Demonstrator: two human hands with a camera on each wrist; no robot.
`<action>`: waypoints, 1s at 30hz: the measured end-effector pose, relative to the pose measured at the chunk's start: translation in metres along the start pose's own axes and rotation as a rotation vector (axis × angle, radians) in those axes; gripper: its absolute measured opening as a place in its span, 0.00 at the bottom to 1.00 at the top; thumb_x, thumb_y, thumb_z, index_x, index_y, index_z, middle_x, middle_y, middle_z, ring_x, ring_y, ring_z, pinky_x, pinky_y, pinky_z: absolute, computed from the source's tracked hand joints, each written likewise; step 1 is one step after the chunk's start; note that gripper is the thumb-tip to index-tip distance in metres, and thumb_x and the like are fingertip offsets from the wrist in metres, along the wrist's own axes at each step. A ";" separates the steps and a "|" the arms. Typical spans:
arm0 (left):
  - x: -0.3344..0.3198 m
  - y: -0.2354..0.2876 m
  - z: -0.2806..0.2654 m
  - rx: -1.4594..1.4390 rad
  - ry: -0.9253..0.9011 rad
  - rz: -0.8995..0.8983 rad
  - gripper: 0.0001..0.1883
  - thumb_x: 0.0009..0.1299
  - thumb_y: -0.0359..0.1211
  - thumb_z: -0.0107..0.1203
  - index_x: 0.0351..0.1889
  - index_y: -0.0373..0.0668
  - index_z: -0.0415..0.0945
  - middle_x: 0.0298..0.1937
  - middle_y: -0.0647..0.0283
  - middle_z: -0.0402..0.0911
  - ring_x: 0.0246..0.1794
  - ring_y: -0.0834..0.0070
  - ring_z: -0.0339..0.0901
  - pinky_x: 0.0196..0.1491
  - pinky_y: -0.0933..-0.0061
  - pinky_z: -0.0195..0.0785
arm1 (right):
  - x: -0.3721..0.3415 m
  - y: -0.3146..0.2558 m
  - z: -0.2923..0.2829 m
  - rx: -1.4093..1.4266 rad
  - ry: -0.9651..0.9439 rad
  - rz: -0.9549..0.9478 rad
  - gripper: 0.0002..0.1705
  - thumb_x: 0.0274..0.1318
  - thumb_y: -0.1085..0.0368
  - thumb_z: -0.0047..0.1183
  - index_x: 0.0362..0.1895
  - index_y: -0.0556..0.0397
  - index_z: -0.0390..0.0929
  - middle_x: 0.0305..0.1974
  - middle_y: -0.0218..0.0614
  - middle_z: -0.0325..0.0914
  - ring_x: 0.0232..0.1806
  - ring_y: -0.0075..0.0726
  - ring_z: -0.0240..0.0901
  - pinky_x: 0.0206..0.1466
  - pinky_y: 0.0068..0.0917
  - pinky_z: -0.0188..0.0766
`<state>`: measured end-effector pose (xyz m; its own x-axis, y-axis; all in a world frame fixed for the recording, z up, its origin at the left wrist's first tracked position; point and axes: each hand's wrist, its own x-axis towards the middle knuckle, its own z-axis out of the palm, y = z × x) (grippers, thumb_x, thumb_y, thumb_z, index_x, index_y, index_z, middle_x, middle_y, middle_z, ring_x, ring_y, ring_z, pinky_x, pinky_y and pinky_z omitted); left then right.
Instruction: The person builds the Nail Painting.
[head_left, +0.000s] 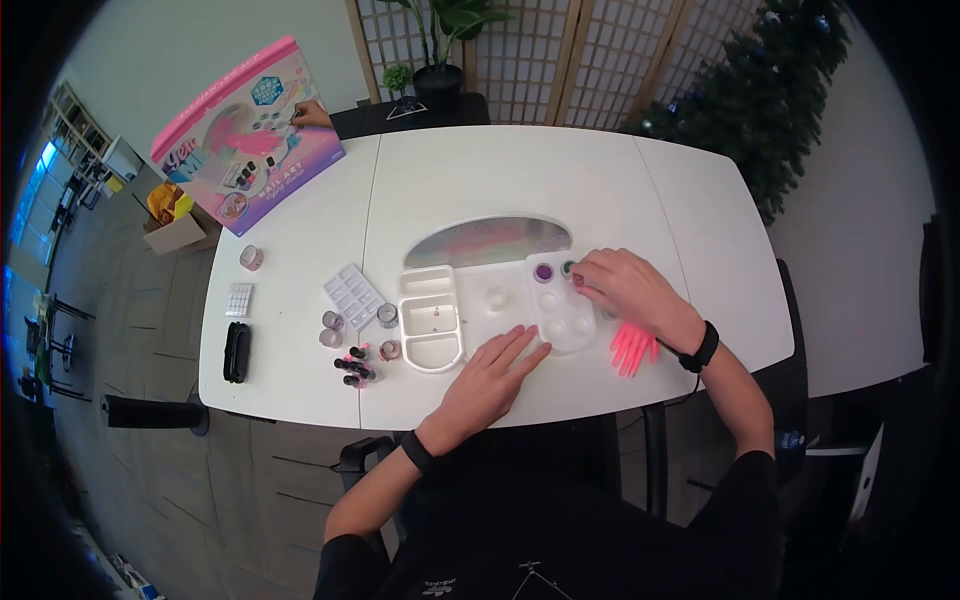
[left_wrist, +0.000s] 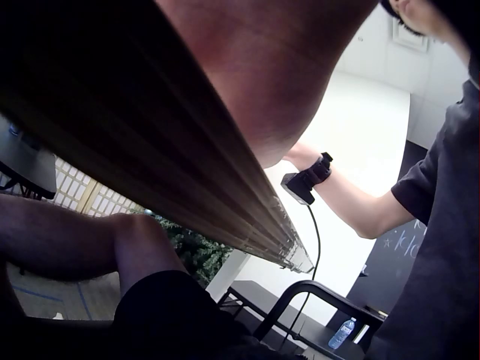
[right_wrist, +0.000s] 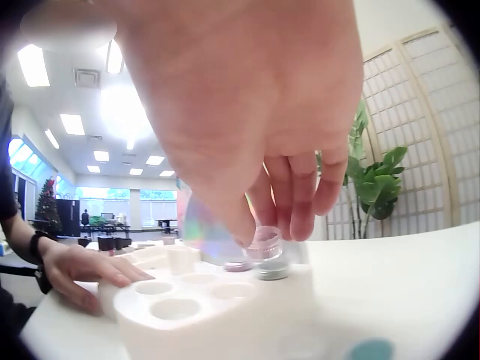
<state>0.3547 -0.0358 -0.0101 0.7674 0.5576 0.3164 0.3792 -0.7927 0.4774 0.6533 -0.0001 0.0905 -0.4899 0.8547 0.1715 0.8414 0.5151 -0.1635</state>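
The small clear jar (right_wrist: 264, 244) is at the far corner of the white holder (head_left: 565, 340), near the green jar (right_wrist: 271, 270) and the purple jar (head_left: 543, 272); whether it touches the green one, I cannot tell. The right hand (head_left: 625, 287) pinches it between thumb and fingers. The left hand (head_left: 487, 385) lies with straight, slightly spread fingers at the near edge of the holder. On the counter (head_left: 700, 240), the compartment tray (head_left: 457, 325) stands to the left, and the pink model hand (head_left: 634, 346) to the right.
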 end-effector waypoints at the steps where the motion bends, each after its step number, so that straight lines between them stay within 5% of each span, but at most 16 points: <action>1: 0.000 0.000 0.001 0.004 -0.001 0.002 0.36 0.72 0.22 0.60 0.81 0.47 0.72 0.83 0.53 0.69 0.83 0.51 0.67 0.80 0.50 0.64 | 0.001 -0.006 0.004 0.001 0.001 -0.021 0.12 0.71 0.60 0.62 0.50 0.54 0.85 0.45 0.39 0.85 0.49 0.48 0.84 0.55 0.41 0.78; 24: 0.001 0.000 0.002 0.017 0.000 0.008 0.36 0.70 0.21 0.60 0.80 0.46 0.73 0.83 0.52 0.69 0.83 0.51 0.66 0.81 0.48 0.63 | 0.008 -0.014 0.026 -0.013 -0.045 -0.130 0.16 0.73 0.56 0.61 0.55 0.53 0.85 0.47 0.34 0.83 0.51 0.42 0.80 0.57 0.40 0.74; 30: 0.001 0.000 0.002 0.021 0.007 0.007 0.36 0.70 0.21 0.60 0.79 0.46 0.73 0.83 0.51 0.70 0.82 0.50 0.67 0.80 0.48 0.64 | -0.030 0.033 -0.005 -0.086 -0.153 0.163 0.16 0.69 0.58 0.63 0.56 0.50 0.87 0.47 0.34 0.86 0.53 0.45 0.81 0.58 0.42 0.73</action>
<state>0.3566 -0.0359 -0.0112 0.7664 0.5536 0.3258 0.3846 -0.8018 0.4574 0.6970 -0.0086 0.0853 -0.3695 0.9292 -0.0006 0.9253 0.3678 -0.0921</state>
